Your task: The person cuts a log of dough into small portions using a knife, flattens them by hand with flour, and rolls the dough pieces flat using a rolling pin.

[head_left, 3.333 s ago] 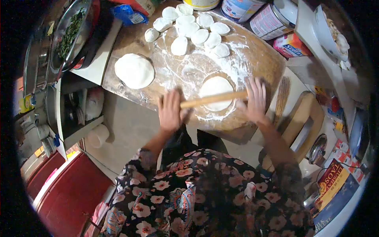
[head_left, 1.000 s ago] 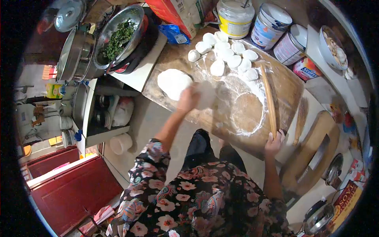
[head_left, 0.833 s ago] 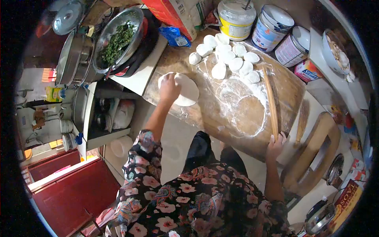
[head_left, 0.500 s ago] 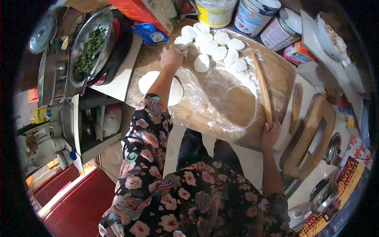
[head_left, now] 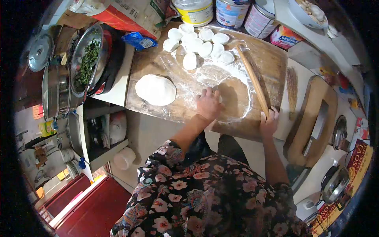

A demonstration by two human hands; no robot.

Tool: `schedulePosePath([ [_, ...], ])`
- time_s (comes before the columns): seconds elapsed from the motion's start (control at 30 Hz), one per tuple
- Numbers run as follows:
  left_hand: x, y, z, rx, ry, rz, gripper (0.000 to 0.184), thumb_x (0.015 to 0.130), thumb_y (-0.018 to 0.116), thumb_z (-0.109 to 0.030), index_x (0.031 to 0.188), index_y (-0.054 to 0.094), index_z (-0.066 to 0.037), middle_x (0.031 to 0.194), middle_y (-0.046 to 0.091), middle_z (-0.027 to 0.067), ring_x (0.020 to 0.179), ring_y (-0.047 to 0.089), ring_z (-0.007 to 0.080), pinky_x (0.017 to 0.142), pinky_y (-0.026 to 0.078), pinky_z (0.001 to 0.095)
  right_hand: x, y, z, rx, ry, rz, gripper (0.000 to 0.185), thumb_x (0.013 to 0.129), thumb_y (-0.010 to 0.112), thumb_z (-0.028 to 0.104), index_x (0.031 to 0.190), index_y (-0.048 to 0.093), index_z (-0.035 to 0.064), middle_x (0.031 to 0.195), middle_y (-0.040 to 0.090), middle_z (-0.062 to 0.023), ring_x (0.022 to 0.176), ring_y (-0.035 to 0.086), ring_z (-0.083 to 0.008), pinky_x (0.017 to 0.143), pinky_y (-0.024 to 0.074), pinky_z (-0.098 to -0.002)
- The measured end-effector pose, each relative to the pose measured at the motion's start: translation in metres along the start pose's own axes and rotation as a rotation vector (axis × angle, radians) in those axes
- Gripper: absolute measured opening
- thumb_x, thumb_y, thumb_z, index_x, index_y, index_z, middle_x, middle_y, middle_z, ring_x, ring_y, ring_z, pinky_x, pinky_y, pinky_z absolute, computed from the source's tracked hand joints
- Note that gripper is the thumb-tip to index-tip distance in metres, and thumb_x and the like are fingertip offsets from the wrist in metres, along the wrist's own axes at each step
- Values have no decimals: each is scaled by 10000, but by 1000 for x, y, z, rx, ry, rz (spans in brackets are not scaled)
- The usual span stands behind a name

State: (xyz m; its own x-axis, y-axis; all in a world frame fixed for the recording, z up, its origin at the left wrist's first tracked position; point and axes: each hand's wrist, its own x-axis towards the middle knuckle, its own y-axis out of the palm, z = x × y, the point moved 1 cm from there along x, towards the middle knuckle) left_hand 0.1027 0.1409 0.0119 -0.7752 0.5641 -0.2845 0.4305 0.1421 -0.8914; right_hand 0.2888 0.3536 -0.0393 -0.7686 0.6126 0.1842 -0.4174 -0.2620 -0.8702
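Observation:
My left hand (head_left: 209, 104) lies palm down on the floured wooden board (head_left: 185, 110), its fingers spread. Whether dough is under the palm I cannot tell. At the right, my right hand (head_left: 269, 121) is closed round the near end of a wooden rolling pin (head_left: 253, 79), which slants away across the board. Several flattened white dough pieces (head_left: 205, 50) are grouped at the back of the board. A large smooth lump of dough (head_left: 156, 90) rests at the left, apart from my left hand.
A metal bowl of chopped greens (head_left: 90, 59) stands left of the board. Tubs and cans (head_left: 232, 14) line the back, beside a blue packet (head_left: 139, 40). To the right are a small straw brush (head_left: 292, 89) and a wooden board with a slot (head_left: 312, 122).
My left hand has moved from the dough pieces at the back left to the floured middle of the board, nearer my body. My right hand stays on the rolling pin. The view has shifted slightly.

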Motion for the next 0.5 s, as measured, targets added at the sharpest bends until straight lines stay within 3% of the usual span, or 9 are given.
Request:
schedulePosePath([
  [0.07,6,-10,-11,45,106,-151,565,755,646,-438,1179,516,-89,1235,483,144,1199,434,339,978,357,530,0,1,-3,-10,-16,-5,339,833,622,234,1044,539,-19,1191,514,-195,1076,502,-383,936,415,-453],
  [0.1,13,-3,-13,52,106,-157,565,755,646,-438,1179,516,-89,1235,483,144,1199,434,339,978,357,530,-1,3,-5,-22,-30,-6,338,838,620,242,1042,540,-16,1193,514,-192,1072,506,-380,924,425,-450],
  [0.17,28,17,-13,92,303,-213,633,812,567,-451,1319,428,-98,1401,368,141,1345,256,324,1073,178,567,-3,6,-7,-35,-40,-27,339,846,615,255,1037,540,-14,1192,514,-193,1073,506,-376,920,426,-450],
  [0.3,30,21,-12,147,308,-70,705,838,510,-511,1402,339,-126,1493,239,105,1400,137,303,1097,132,552,-3,5,-6,9,-57,-70,345,868,599,294,1026,543,-8,1184,520,-190,1082,501,-373,926,420,-455],
  [0.43,31,12,-14,187,263,29,783,814,514,-569,1431,291,-141,1511,199,92,1408,102,304,1108,89,549,-4,2,0,8,-66,-96,349,876,590,305,1029,545,-6,1173,531,-182,1090,496,-375,938,409,-461],
  [0.5,36,12,-13,189,271,22,790,813,514,-573,1434,282,-142,1513,192,91,1410,95,305,1109,82,548,-2,-1,2,-25,31,-12,356,884,579,321,1032,534,0,1172,532,-181,1085,501,-377,933,412,-467],
])
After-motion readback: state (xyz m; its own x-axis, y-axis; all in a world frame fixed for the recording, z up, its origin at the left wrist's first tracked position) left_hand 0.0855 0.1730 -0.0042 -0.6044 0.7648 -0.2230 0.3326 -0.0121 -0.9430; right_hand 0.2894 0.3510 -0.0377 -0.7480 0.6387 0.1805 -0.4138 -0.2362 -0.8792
